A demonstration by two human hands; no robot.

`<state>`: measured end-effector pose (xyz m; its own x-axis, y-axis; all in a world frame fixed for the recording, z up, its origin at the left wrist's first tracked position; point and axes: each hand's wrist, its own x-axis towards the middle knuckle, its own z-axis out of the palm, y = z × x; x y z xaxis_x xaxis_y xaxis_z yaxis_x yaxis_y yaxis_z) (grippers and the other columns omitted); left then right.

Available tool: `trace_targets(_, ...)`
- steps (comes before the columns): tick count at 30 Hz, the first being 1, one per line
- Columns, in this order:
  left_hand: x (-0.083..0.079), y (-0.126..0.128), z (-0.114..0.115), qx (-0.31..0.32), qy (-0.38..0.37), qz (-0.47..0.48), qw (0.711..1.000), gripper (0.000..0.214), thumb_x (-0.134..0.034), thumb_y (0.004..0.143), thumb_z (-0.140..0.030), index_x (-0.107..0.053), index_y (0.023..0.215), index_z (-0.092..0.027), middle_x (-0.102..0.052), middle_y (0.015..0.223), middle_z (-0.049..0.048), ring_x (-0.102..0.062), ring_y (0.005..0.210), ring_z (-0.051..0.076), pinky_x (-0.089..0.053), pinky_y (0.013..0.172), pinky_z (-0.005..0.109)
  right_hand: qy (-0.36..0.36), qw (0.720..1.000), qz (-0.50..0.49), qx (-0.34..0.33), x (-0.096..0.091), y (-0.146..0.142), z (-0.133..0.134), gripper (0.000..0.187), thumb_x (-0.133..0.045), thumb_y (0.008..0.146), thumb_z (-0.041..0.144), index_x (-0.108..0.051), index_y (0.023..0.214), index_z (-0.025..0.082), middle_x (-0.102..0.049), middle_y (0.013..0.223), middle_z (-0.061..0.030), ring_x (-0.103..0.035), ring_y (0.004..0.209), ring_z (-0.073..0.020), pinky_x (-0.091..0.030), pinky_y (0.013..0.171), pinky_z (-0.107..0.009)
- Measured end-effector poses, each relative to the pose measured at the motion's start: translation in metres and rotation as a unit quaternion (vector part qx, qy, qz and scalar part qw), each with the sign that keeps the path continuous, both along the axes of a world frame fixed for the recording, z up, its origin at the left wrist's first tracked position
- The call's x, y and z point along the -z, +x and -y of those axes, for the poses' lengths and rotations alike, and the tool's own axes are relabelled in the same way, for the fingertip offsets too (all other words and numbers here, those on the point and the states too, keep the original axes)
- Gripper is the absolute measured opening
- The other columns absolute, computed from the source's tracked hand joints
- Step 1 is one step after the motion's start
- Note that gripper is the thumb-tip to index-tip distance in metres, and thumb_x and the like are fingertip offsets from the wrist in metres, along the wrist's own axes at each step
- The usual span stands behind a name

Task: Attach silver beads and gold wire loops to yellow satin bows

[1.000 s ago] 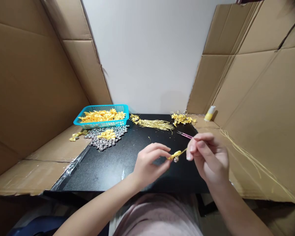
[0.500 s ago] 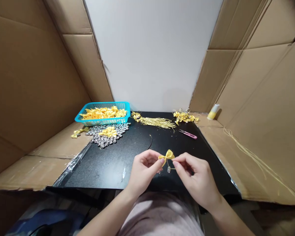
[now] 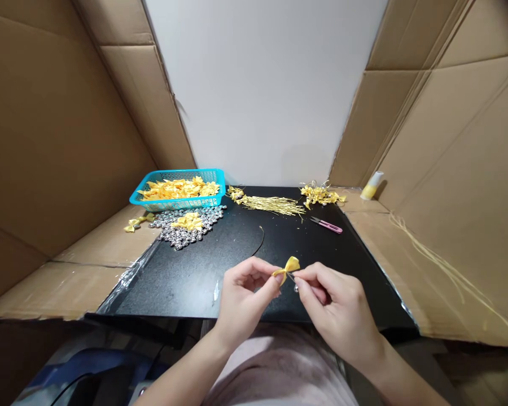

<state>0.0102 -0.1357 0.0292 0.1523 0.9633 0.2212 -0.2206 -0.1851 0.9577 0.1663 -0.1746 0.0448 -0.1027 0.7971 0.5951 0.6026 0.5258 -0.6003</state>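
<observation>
Yellow bow [image 3: 288,266] | left hand [image 3: 241,299], right hand [image 3: 334,307] pinch it (over black table [image 3: 186,276])

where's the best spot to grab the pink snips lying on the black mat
Probably the handle end of the pink snips, pinched from above across its width: they lie flat on the black mat, metal tips pointing far-left, handle toward the right hand.

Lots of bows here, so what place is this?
Probably a craft bench walled with cardboard: a teal basket of bows, a heap of silver bells, and the left hand and right hand pinching a yellow bow.
</observation>
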Motion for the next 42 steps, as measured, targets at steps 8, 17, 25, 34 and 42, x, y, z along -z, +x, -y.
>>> trace_targets(8,-0.001,0.001,0.002,-0.015,0.012,0.01,1.0,0.012,-0.076,0.072,-0.018,-0.067,0.066,-0.014,-0.067,0.06,-0.0011,-0.06,0.048,0.006,-0.051,0.048,0.013,0.025,1.0,-0.005,0.004,-0.001,-0.003,0.002,0.016,-0.05,0.089,0.011,-0.06,0.077,0.017,-0.04,0.057,0.0059,-0.037,0.047,-0.0073,-0.032,0.047,-0.02)
trace_targets(17,-0.005,0.002,0.004,-0.026,0.033,0.014,0.999,0.012,-0.076,0.07,-0.016,-0.067,0.064,-0.014,-0.066,0.058,-0.0012,-0.059,0.047,0.007,-0.052,0.048,0.015,0.02,1.0,-0.01,0.002,0.002,-0.003,0.001,0.015,-0.051,0.089,0.01,-0.059,0.078,0.017,-0.04,0.058,0.0061,-0.038,0.047,-0.0071,-0.033,0.048,-0.02)
trace_targets(25,-0.005,0.002,0.005,-0.036,0.048,0.003,0.998,0.012,-0.076,0.071,-0.018,-0.066,0.064,-0.014,-0.065,0.057,-0.0005,-0.059,0.047,0.008,-0.053,0.047,0.018,0.029,1.0,-0.01,0.003,0.0,-0.004,0.003,0.015,-0.05,0.088,0.01,-0.059,0.079,0.018,-0.039,0.057,0.0065,-0.038,0.046,-0.0072,-0.033,0.047,-0.02)
trace_targets(34,0.0,0.001,0.005,-0.033,0.097,0.001,0.995,0.01,-0.071,0.073,-0.009,-0.067,0.067,-0.016,-0.067,0.061,-0.001,-0.06,0.051,0.008,-0.052,0.05,0.017,0.02,1.0,-0.007,-0.002,0.001,-0.003,0.002,0.014,-0.049,0.089,0.01,-0.059,0.081,0.018,-0.04,0.057,0.0064,-0.038,0.046,-0.0077,-0.033,0.046,-0.02)
trace_targets(42,0.01,-0.003,0.005,-0.057,0.225,-0.082,0.969,0.015,-0.069,0.074,-0.004,-0.069,0.074,-0.019,-0.071,0.07,0.0011,-0.066,0.063,0.013,-0.054,0.061,0.023,0.013,1.0,-0.005,0.005,0.003,-0.005,0.003,0.014,-0.049,0.09,0.011,-0.059,0.083,0.018,-0.047,0.058,0.005,-0.04,0.047,-0.0083,-0.034,0.047,-0.02)
